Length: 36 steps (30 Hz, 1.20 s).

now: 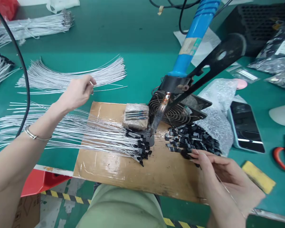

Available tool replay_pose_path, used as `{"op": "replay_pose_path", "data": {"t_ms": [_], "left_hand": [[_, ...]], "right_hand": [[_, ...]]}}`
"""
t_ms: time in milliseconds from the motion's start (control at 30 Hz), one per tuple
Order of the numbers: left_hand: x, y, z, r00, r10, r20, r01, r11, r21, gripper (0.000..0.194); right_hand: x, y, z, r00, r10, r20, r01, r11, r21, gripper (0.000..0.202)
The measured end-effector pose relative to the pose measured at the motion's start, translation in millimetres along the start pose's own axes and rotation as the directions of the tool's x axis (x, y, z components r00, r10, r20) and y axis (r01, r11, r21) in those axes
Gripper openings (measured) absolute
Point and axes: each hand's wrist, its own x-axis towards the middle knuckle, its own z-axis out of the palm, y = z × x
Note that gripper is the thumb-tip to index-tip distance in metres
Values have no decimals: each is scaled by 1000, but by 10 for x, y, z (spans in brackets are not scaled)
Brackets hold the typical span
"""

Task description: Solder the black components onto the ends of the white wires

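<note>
My left hand (77, 92) is closed, its fingertips pinched at the near edge of a fanned bundle of white wires (106, 71). One white wire (111, 89) runs out from under those fingertips. At the right, my right hand (225, 180) is closed, with a thin solder wire (225, 189) running across its palm. Its thumb and fingertips touch the near edge of a heap of small black connectors (194, 137); whether they grip one I cannot tell. More white wires (104, 134) lie with black connectors (142, 150) on their ends, on a brown board (156, 177).
A blue-handled soldering iron (190, 44) hangs in a black bracket, tip down over the board. Near it are a fan (175, 109) and a wrapped block (136, 123). To the right lie a phone (247, 126), a yellow sponge (258, 176) and red-handled scissors (281, 161).
</note>
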Motion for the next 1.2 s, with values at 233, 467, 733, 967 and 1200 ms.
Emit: {"op": "replay_pose_path", "data": {"t_ms": [233,467,733,967,1200], "left_hand": [[-431,241,-473,993,18,121,24,942,-336,31],[-962,224,-278,921,131,367,168,715,-679,13],[-1237,461,11,915,199,352,151,639,-754,15],[-1240,476,62,935,191,300,114,636,-763,16],[-1232,469,43,901,248,355,107,666,-738,18]], "right_hand": [[-12,-36,-60,999,-14,-46,22,987,161,36],[-270,-41,-11,925,-53,377,-32,976,215,32],[-503,-258,353,701,-67,710,-113,972,204,24],[-515,-214,380,745,-45,666,-128,970,209,29],[-470,-215,390,743,-140,654,-44,965,257,27]]}}
